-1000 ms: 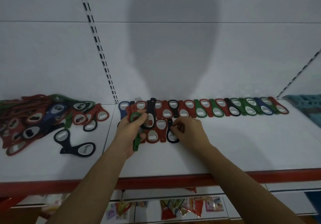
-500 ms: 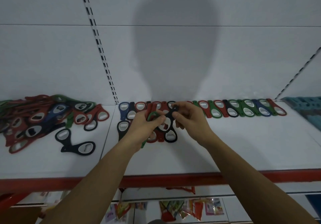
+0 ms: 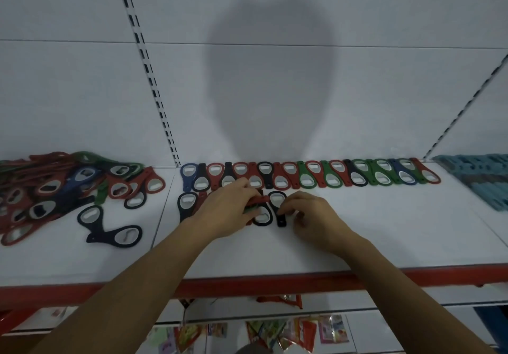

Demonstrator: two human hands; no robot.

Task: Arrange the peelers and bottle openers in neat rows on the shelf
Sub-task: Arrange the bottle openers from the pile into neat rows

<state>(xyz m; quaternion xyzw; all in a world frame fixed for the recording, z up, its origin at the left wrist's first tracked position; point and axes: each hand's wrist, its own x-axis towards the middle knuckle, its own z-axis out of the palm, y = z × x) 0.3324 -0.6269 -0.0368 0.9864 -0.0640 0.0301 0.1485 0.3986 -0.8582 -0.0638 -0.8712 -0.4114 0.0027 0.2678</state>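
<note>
My left hand clutches a bunch of red and green bottle openers low over the white shelf. My right hand pinches a black opener lying in the front row. A neat back row of openers lines the wall, with a loose heap at left.

My left hand covers most of the red and green bottle openers it grips, so I cannot count them, and it hides the middle of the front row. My right hand curls over the black bottle opener; I cannot tell whether it pinches or just touches. The loose pile runs off the left edge and the teal plastic stack off the right. The packets below are blurred.
</note>
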